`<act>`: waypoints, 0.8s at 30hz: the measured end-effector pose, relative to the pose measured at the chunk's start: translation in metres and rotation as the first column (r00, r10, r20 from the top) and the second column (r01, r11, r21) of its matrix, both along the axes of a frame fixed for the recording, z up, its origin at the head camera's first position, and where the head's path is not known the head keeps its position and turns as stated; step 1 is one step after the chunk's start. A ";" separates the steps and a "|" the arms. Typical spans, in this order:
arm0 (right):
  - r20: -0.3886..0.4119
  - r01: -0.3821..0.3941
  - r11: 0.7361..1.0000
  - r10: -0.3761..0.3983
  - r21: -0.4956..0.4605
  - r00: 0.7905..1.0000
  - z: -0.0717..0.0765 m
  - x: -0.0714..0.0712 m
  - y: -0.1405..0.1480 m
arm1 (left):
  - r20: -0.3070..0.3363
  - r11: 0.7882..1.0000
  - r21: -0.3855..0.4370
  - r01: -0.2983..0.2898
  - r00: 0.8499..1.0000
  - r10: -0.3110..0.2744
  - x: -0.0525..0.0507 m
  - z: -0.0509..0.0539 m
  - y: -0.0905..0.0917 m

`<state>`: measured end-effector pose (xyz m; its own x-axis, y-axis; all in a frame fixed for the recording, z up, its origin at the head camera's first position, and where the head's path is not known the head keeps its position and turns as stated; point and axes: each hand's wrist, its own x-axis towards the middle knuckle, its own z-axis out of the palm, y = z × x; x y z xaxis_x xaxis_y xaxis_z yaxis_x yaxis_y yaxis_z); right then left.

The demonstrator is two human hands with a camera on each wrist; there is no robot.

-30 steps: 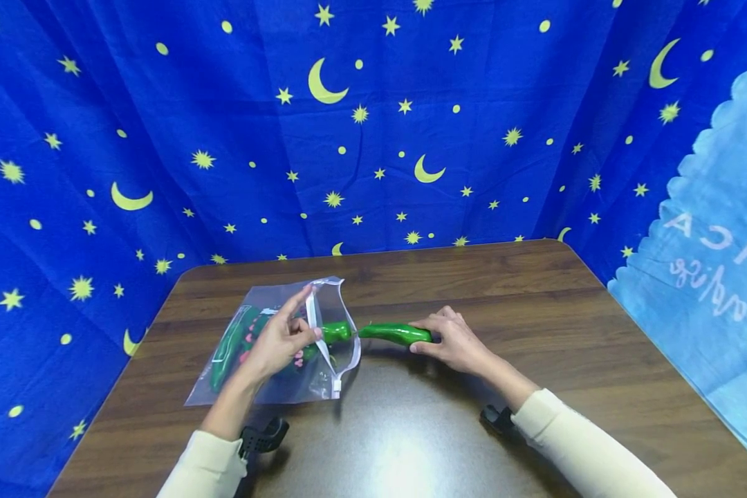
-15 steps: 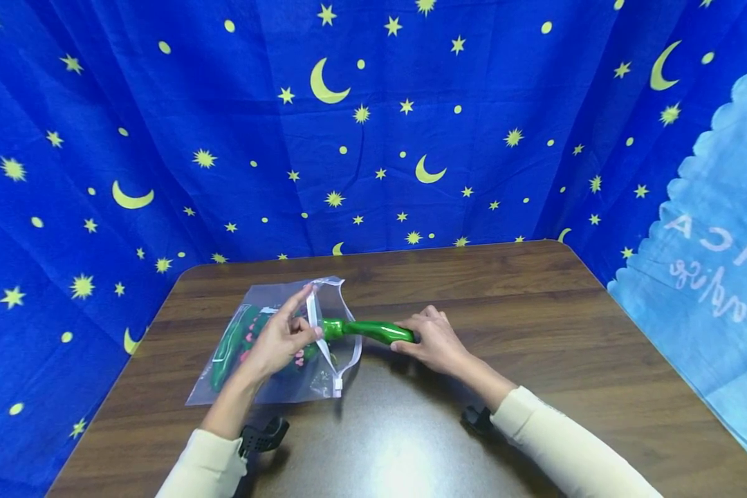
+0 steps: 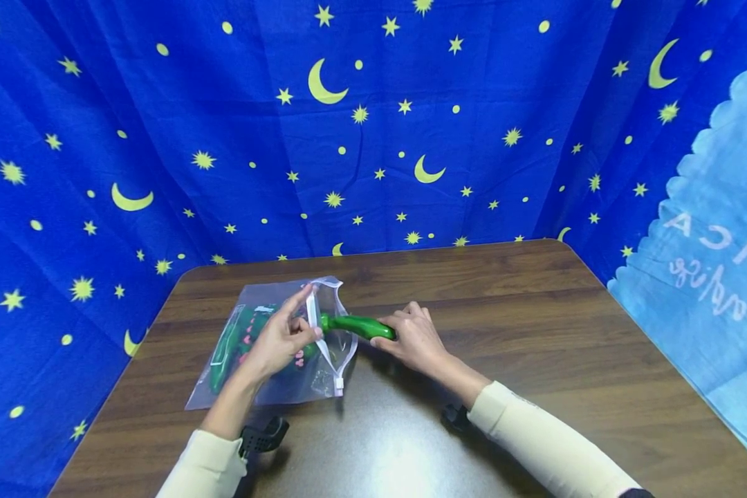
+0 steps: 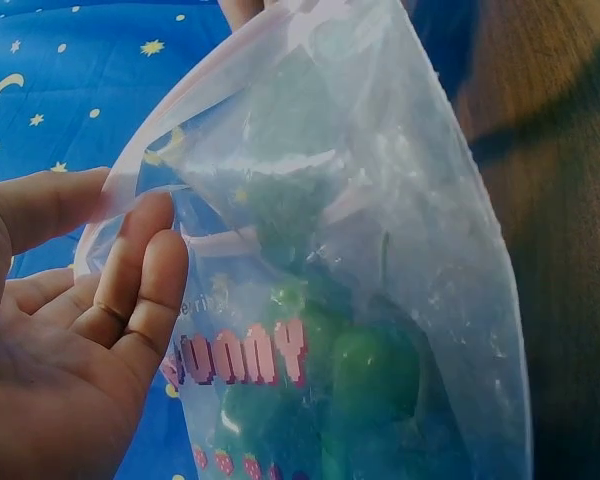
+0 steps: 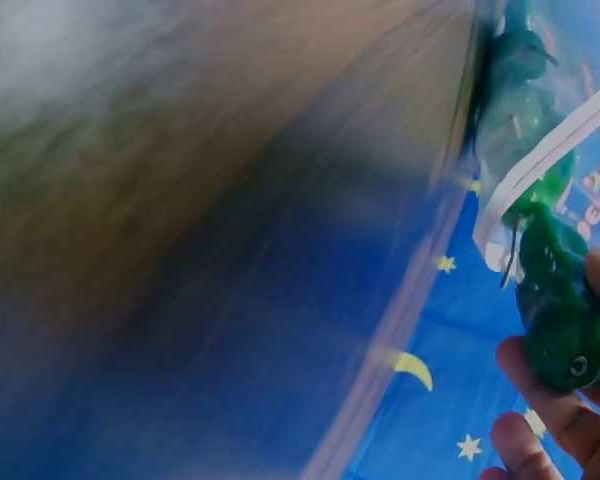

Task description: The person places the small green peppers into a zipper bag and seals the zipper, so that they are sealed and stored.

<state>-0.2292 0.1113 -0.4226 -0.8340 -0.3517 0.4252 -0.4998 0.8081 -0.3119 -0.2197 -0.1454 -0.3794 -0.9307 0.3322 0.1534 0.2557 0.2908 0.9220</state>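
Note:
A clear plastic slider zip bag lies on the table at left, with pink lettering and several green vegetables inside. My left hand holds the white zip strip at its mouth, forefinger stretched along it and thumb against it. The mouth gapes to the right. My right hand grips a shiny green cucumber by its near end. Its thin end is inside the bag's mouth, close to another green vegetable. In the right wrist view the cucumber lies between thumb and fingers. Plastic blurs the bag's contents in the left wrist view.
The brown wooden table carries the bag on its left half. A white slider sits at the bag's near corner. Blue cloth with stars and moons hangs behind, and a light blue cloth at right.
My right hand has moved left with the cucumber, whose thin end has gone from the bag's edge to inside the mouth. My left hand stays in place on the bag.

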 end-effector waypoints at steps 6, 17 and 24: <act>-0.024 0.008 1.000 -0.009 -0.023 1.000 0.002 -0.001 -0.011 | 0.005 1.000 0.006 0.013 1.000 -0.013 0.001 -0.002 0.002; -0.043 0.023 1.000 -0.023 -0.011 0.999 0.007 0.001 -0.008 | 0.018 1.000 0.023 0.006 1.000 -0.006 0.001 0.000 0.004; -0.071 0.035 0.999 -0.033 0.032 0.997 0.011 0.009 0.012 | 0.010 1.000 0.014 -0.004 1.000 0.004 0.000 0.000 0.002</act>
